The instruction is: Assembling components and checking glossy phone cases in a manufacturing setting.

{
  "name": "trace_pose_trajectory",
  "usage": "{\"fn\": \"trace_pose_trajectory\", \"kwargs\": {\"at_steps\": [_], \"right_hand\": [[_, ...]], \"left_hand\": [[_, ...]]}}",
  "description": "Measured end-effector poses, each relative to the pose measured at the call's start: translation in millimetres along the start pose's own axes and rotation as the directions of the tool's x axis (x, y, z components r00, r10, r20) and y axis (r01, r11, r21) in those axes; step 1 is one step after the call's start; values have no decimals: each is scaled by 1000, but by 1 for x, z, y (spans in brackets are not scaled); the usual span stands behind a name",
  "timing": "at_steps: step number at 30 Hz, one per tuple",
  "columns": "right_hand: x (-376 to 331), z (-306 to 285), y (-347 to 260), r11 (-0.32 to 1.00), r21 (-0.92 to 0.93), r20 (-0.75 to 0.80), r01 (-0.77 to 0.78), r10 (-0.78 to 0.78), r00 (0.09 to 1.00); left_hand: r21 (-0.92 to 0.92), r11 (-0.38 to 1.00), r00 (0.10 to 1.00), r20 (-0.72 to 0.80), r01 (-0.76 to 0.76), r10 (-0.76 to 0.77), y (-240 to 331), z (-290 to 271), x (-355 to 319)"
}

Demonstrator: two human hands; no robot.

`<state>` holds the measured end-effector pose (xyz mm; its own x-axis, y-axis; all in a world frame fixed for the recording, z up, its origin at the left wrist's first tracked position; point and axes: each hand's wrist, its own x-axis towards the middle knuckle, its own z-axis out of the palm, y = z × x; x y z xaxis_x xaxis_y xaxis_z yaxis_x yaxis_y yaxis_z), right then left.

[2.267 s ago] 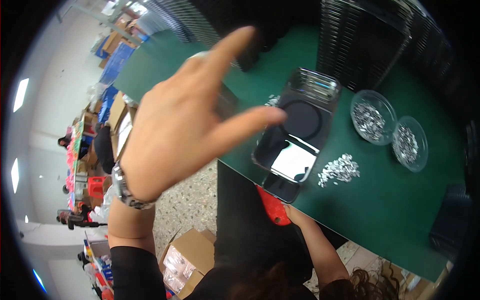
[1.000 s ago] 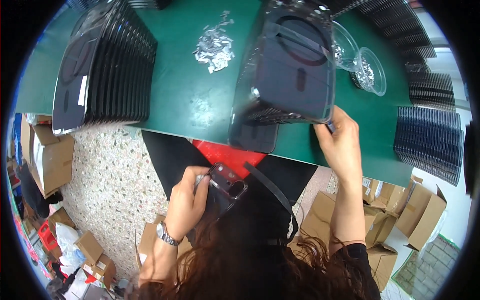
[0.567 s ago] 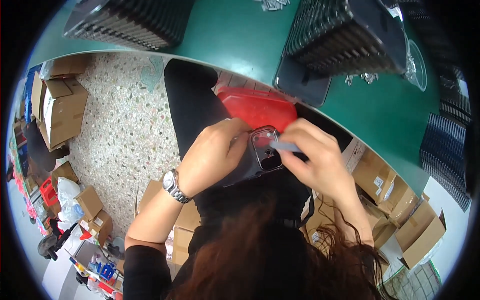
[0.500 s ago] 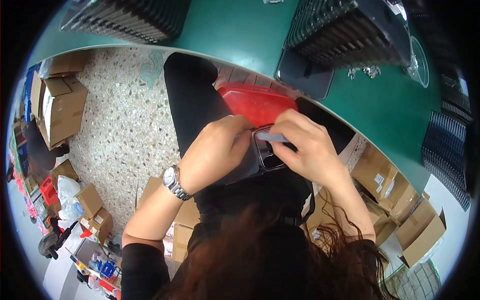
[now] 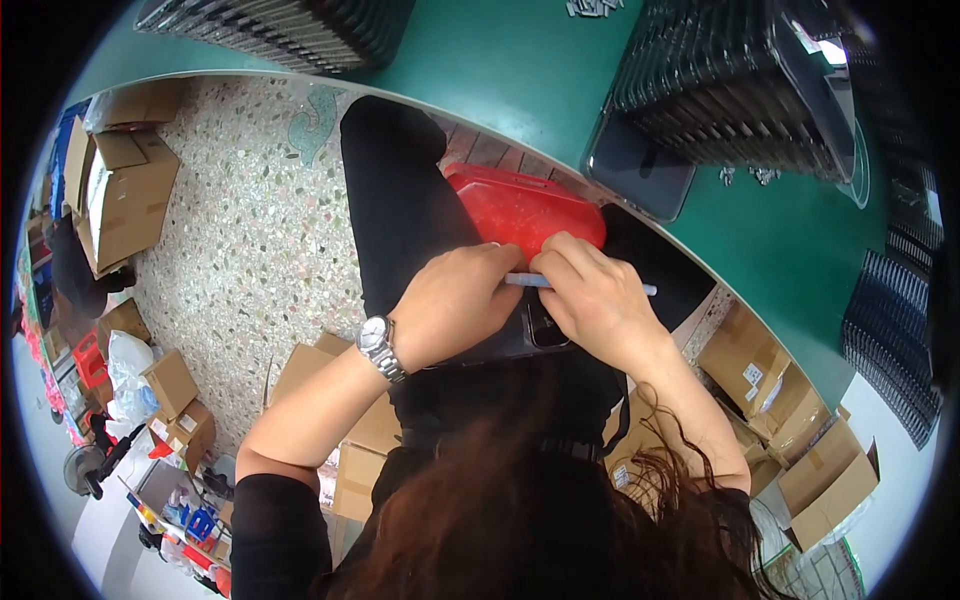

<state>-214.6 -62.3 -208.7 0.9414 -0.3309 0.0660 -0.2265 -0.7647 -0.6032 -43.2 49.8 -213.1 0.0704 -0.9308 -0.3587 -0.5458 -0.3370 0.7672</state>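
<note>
Head view: your left hand [image 5: 465,303] is clamped on a dark translucent phone case [image 5: 510,334], which lies over your lap, below the near edge of the worktop [image 5: 480,75]. Its camera cut-out shows between your hands; much of the rest is covered by your fingers. Your right hand [image 5: 598,305] is closed around a thin, pale blue-grey stick tool [image 5: 527,281], one end at your left fingertips, the other protruding past your right knuckles (whether the tool touches the case cannot be told). A steel wristwatch [image 5: 376,336] sits on your left wrist. Just beyond both hands: a red plastic piece [image 5: 530,205], between your thighs. On the worktop, right of centre: a tall stack of phone cases [image 5: 725,95], with a single dark case [image 5: 645,172] lying flat at its foot; small silver pieces [image 5: 594,8] near the upper edge of view. Second stack [image 5: 310,32] at upper left. Open cardboard boxes [image 5: 830,470] stand on the floor at your right.
</note>
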Motion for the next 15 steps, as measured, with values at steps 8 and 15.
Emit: {"fn": "trace_pose_trajectory", "kwargs": {"at_steps": [8, 15], "right_hand": [[7, 9, 16, 923, 240, 272, -300, 233, 934], [9, 48, 22, 826, 426, 266, -370, 276, 924]], "left_hand": [[-51, 996, 997, 26, -70, 71, -23, 8, 5], [-25, 997, 996, 47, -75, 76, -48, 0, 5]]}}
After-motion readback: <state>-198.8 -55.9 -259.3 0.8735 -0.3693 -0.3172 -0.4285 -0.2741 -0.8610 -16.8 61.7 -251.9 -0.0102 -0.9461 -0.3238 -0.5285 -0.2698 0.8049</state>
